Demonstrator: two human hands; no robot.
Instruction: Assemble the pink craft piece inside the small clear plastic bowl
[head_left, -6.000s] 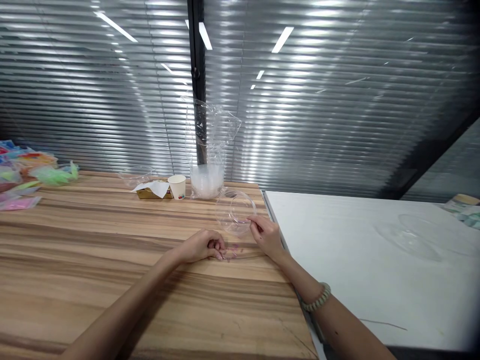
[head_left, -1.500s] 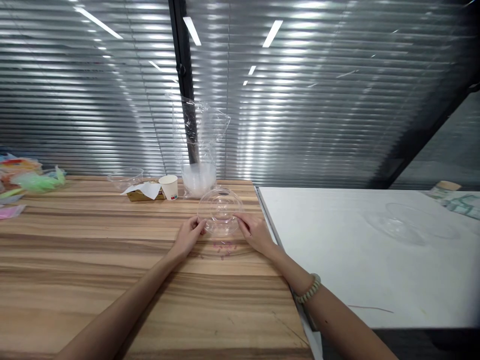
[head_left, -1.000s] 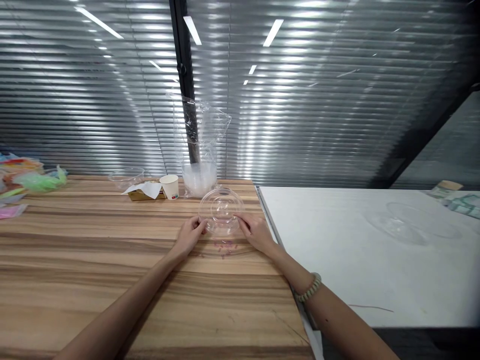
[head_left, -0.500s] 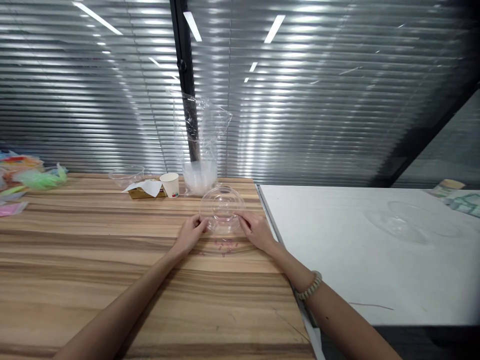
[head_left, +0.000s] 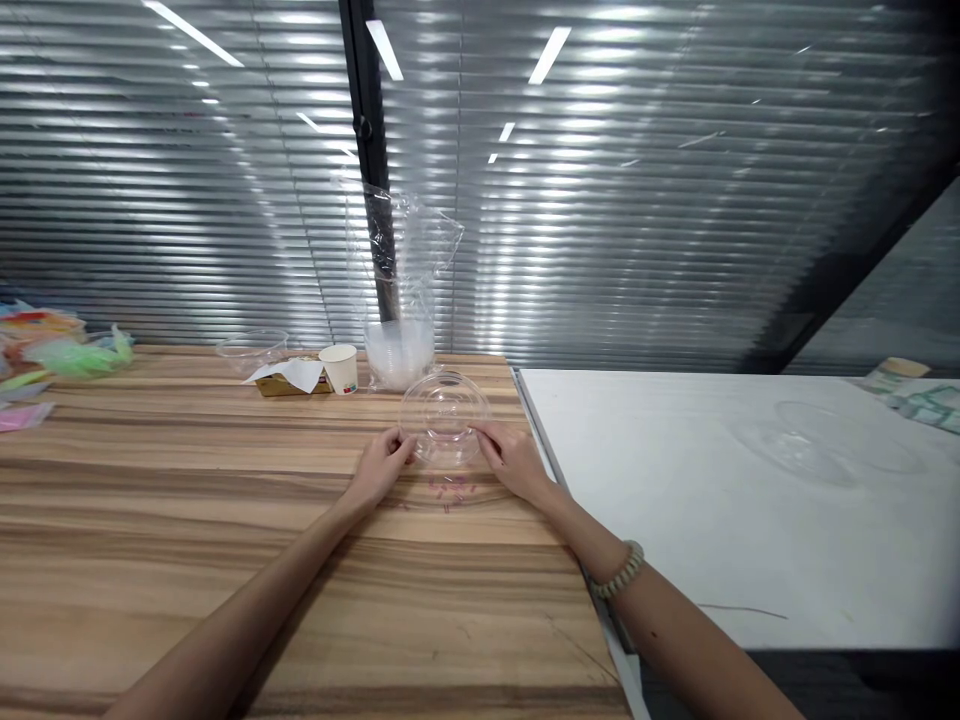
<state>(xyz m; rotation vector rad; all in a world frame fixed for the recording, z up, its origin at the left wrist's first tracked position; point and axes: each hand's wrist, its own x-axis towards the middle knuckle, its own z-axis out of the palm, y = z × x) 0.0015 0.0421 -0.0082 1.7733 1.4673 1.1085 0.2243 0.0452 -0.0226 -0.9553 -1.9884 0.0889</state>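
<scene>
A clear round plastic bowl point(head_left: 445, 392) is tilted up on the wooden table point(head_left: 247, 520), its ringed base visible. My left hand point(head_left: 382, 465) pinches the near left side of the rim between thumb and bent fingers. On the opposite side my right hand point(head_left: 514, 460) holds the rim, thumb and fingers closed on it. Several small pink pieces point(head_left: 451, 488) lie just in front of the bowl, between my hands. A faint curved edge shows around them; whether it belongs to the bowl or another clear piece, I cannot tell.
Behind the bowl stand a bag of stacked clear bowls point(head_left: 400, 355), a paper cup point(head_left: 342, 369) and a tissue box point(head_left: 291, 378). Another clear bowl point(head_left: 253, 348) sits farther left, near colourful packets point(head_left: 79, 350). Clear lids point(head_left: 802, 450) lie on the white table point(head_left: 637, 480).
</scene>
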